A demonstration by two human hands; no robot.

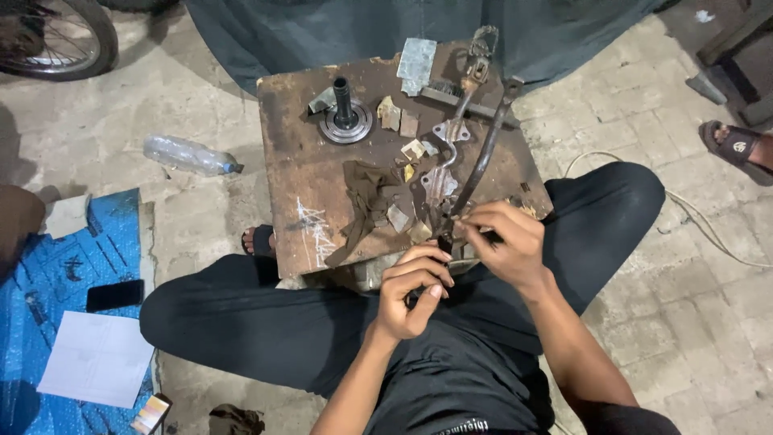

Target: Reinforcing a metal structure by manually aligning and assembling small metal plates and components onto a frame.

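Note:
I sit with a rusty brown work board (306, 185) between my knees. My left hand (411, 290) is closed around the near end of a long dark curved metal lever (485, 153) at the board's front edge. Just to its right, my right hand (507, 242) pinches the same end of the lever with fingertips together. Beside the lever lies a bent silver metal bracket (444, 157). A dark greasy rag (366, 197) lies left of the hands. A round flanged shaft part (345, 117) stands upright at the board's far left.
Scraps of paper and small metal plates litter the board. A clear plastic bottle (189, 155) lies on the paved floor at left. A blue mat (56, 274) holds a black phone (114, 295) and a white sheet (98, 358). Another person's sandalled foot (737, 145) is at right; a bicycle wheel (56, 36) top left.

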